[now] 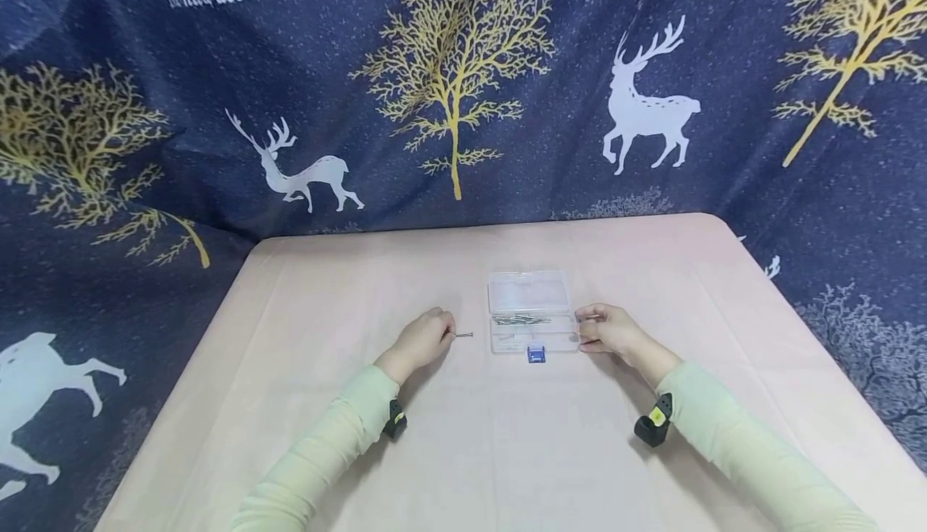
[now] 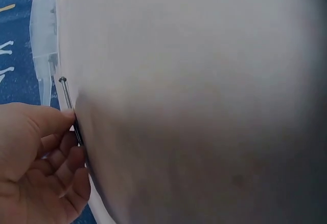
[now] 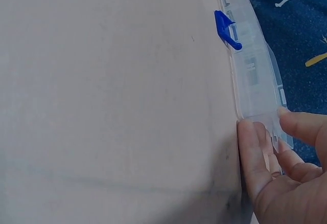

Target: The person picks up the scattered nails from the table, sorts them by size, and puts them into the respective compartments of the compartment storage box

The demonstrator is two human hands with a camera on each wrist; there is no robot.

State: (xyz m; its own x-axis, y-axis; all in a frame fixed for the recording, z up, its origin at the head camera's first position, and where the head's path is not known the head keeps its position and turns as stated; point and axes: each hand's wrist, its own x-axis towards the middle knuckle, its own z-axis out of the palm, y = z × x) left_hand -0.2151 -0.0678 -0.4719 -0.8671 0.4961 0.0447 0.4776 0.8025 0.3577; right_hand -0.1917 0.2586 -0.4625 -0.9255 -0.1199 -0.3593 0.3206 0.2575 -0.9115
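Observation:
My left hand [image 1: 427, 336] pinches a long thin metal screw [image 1: 463, 335] between thumb and fingers, its headed end pointing right toward the box. In the left wrist view the screw [image 2: 66, 92] shows its flat head, with the other end running down behind the thumb. A clear plastic box [image 1: 510, 347] lies with its lid [image 1: 529, 292] laid back, away from me. Several metal screws [image 1: 520, 319] lie in its rear compartment. My right hand [image 1: 607, 329] holds the box's right end. In the right wrist view the thumb is at the upper edge, fingers along the end wall.
A blue latch [image 1: 536, 354] hangs from the front of the box. All of this is on a table with a pale pink cover [image 1: 348, 274]. Behind it hangs a dark blue cloth [image 1: 500, 186] printed with deer and trees. Each wrist wears a small black camera [image 1: 654, 422].

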